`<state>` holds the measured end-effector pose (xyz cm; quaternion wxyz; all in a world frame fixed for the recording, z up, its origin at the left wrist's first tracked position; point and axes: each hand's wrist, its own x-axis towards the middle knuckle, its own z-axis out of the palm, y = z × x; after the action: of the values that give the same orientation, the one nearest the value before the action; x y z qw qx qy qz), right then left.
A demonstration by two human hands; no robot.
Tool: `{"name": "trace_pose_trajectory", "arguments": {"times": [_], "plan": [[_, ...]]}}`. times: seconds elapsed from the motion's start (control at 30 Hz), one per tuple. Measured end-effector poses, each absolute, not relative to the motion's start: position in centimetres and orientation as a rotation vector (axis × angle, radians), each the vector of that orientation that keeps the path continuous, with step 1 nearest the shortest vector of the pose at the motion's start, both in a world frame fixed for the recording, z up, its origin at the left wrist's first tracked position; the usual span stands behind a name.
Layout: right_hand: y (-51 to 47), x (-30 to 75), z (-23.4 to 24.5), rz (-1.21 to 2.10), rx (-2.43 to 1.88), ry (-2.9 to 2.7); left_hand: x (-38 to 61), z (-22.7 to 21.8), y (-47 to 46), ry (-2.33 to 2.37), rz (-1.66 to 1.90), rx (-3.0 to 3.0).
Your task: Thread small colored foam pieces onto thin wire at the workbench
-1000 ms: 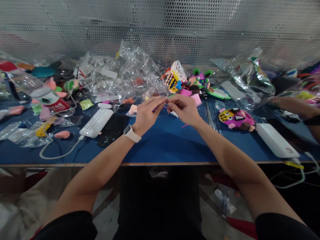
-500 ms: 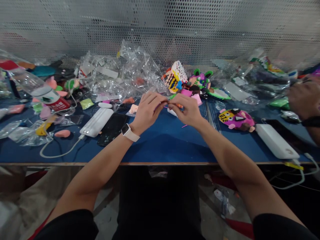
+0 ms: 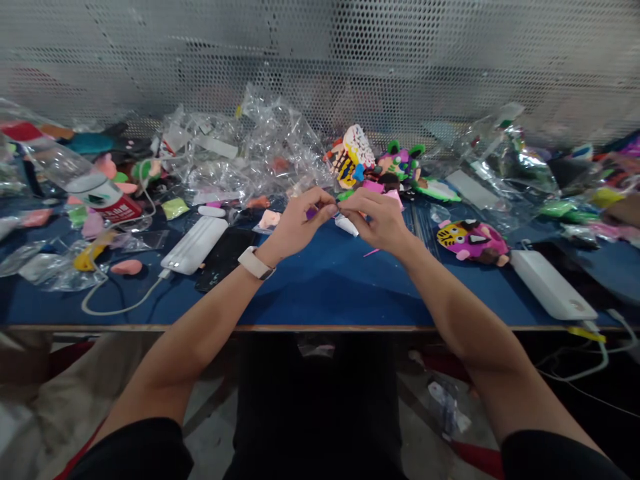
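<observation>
While both hands meet above the blue table point(image 3: 320, 293), left hand point(image 3: 300, 223) pinches a small purple clay bit point(image 3: 312, 213); right hand point(image 3: 380, 217) pinches its other end. Best: light pressure, small rolls, avoid tearing. Clay figures point(image 3: 380, 163) lie just beyond.

power bank point(image 3: 194, 244) left of phone point(image 3: 225, 259), clay figure point(image 3: 473, 241) right, bags point(image 3: 250, 157) behind
</observation>
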<state>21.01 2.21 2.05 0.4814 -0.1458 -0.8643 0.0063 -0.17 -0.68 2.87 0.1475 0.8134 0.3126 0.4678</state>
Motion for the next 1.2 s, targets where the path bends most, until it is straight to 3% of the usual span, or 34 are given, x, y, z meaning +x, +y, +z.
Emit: {"name": "trace_pose_trajectory", "arguments": {"times": [0.27, 0.6, 0.9, 1.1, 1.2], "plan": [[1.1, 20.2, 2.9, 0.132, -0.416, -1.926, -0.7, 2.6, -0.8, 1.014, 1.467, 2.690], [0.7, 19.5, 1.8, -0.089, -0.357, -1.849, -1.0, 1.4, -0.4, 1.322, 1.712, 2.842], [1.1, 19.6, 0.9, -0.244, -0.292, -1.849, -1.7, 2.3, -0.8, 0.925, 1.836, 3.102], [0.9, 19.4, 1.4, -0.304, -0.255, -1.730, -1.4, 1.9, -0.4, 1.084, 1.945, 2.654], [1.4, 19.9, 1.5, -0.302, -0.336, -1.626, -1.6, 1.3, -0.1, 1.109, 1.792, 2.478]]}}
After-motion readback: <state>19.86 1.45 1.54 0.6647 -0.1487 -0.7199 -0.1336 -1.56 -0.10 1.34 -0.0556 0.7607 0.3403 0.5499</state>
